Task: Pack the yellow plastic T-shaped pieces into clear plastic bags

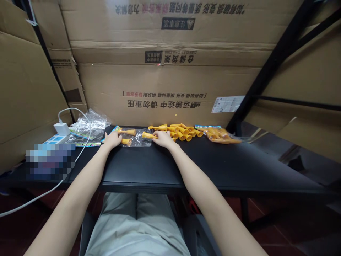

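Note:
My left hand (113, 140) is closed on the left end of a clear plastic bag (139, 142) with a colourful header. Two orange-yellow plastic horn-shaped pieces show at the bag, one above (130, 132) and one below (126, 142); whether they lie fully inside I cannot tell. In my right hand (162, 138) the fingers pinch the narrow end of another horn-shaped piece (147, 135), its flared end pointing left over the bag's right part. Just beyond and right of that hand lies a pile of the same pieces (183, 132).
A filled bag of yellow pieces (223, 136) lies to the right on the black table (141, 167). At left are crumpled clear bags (89, 124), a power strip (54, 139) with a white charger (61, 128), its cable and a blurred item (50, 161). Cardboard (165, 78) walls the back.

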`<state>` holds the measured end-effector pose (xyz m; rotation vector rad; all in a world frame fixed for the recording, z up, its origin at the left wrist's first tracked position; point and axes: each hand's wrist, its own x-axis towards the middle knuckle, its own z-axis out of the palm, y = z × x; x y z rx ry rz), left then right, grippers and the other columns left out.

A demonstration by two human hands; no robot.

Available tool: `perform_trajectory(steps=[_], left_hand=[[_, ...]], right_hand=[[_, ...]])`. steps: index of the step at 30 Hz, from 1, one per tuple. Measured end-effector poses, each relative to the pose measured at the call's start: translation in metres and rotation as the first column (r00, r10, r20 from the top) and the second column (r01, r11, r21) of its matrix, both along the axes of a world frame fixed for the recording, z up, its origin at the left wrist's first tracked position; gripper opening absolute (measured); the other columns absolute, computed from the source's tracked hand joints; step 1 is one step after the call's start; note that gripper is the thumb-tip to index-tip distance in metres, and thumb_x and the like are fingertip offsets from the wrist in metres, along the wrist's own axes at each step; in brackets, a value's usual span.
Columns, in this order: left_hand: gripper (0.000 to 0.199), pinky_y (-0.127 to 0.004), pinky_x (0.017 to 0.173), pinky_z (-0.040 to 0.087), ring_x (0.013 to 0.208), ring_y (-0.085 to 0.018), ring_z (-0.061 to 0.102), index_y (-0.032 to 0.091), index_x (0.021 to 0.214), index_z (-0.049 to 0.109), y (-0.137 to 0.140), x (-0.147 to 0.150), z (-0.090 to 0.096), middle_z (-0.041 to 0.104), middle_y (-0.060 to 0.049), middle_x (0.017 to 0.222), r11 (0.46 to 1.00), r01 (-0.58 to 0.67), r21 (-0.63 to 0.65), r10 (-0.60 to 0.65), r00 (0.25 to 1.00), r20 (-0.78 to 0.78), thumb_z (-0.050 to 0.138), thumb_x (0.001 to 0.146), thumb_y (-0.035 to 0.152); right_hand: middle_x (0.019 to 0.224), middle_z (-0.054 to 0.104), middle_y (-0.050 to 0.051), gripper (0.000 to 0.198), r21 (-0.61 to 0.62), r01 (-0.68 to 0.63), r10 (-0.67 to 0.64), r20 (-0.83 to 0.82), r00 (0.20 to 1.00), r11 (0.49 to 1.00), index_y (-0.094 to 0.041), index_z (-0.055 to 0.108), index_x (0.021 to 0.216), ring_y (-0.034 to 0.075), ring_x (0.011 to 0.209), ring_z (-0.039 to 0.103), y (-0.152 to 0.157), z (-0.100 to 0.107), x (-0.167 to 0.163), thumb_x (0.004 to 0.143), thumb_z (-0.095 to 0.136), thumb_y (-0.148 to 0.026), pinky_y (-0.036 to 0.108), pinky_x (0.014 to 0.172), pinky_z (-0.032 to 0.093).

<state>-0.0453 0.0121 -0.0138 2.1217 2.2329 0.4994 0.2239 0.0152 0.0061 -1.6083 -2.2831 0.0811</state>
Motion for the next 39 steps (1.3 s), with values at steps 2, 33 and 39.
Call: perform_trajectory(steps=[2, 33, 39], left_hand=[[0.036, -0.062, 0.107, 0.017, 0.115, -0.031, 0.052, 0.014, 0.106, 0.06, -0.002, 0.001, 0.001, 0.059, -0.016, 0.121, 0.999, -0.005, 0.032, 0.006, 1.0, -0.011, 0.037, 0.081, 0.024], [0.045, -0.035, 0.107, 0.029, 0.126, -0.019, 0.038, 0.015, 0.124, 0.05, 0.017, 0.013, -0.017, 0.05, -0.009, 0.132, 0.886, 0.464, 0.021, -0.459, 0.881, -0.114, 0.023, 0.091, 0.031], [0.043, -0.032, 0.107, 0.028, 0.125, -0.016, 0.041, 0.018, 0.121, 0.053, 0.012, 0.016, -0.01, 0.051, -0.007, 0.13, 0.878, 0.478, 0.011, -0.477, 0.878, -0.05, 0.027, 0.09, 0.033]], right_hand=[[0.093, 0.07, 0.004, 0.021, -0.036, -0.024, 0.024, 0.022, 0.999, 0.999, -0.02, 0.064, 0.095, 0.021, 0.09, 0.06, -0.002, 0.001, -0.002, 0.076, 0.057, -0.023, 0.037, 0.088, 0.03], [0.097, 0.068, 0.011, 0.016, 0.085, 0.079, -0.086, 0.083, 0.993, 0.993, -0.016, 0.063, 0.088, 0.024, 0.093, 0.06, -0.021, -0.002, -0.033, 0.084, 0.047, -0.018, 0.038, 0.086, 0.028], [0.099, 0.068, 0.012, 0.017, 0.069, 0.078, -0.087, 0.132, 0.987, 0.995, -0.016, 0.063, 0.091, 0.026, 0.095, 0.061, -0.022, -0.003, -0.036, 0.086, 0.047, -0.021, 0.036, 0.083, 0.033]])
